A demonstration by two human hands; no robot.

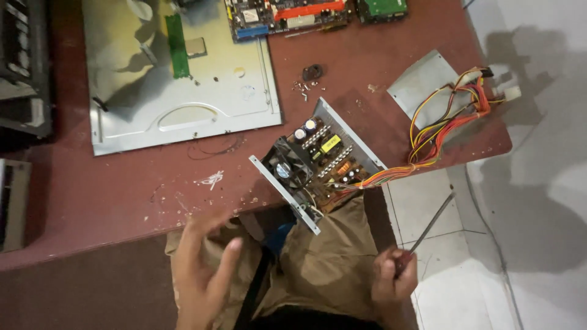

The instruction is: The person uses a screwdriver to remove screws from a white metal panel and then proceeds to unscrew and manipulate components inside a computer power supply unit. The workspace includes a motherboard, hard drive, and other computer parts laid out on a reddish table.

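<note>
**My hands, a screwdriver and an open power box**

My right hand [393, 280] is low down, just off the edge of the dark red table [122, 195], above my tan trousers [330, 263] and the pale tiled floor [440, 208]. It is curled into a tight fist around the dark handle of a long thin screwdriver with a grey metal shaft [433, 223]. The shaft sticks out of the top of my fist and slants up and to the right. Its tip hangs in the air over the floor, close to the table's edge, touching nothing.

My left hand [205, 272] is down by my lap too, near the front edge of the table. It is open, with the fingers spread a little and the thumb out to the side. It holds nothing. It looks a bit blurry.

Between my hands and a little further away sits an open grey metal power supply box with a black fan and a brown circuit board [318, 162]. It lies at the table's front edge, and one corner sticks out over my lap. It lies slantwise, from the near left to the far right. A bunch of red, yellow, orange and black wires [440, 131] comes out of its right side and runs up to the right, across a flat grey metal cover plate [422, 82].

Further back on the table lies a big shiny silver metal panel [183, 91]. Green and blue circuit boards [287, 15] lie at the far edge. Some tiny screws [302, 88] are scattered near the box.
</note>
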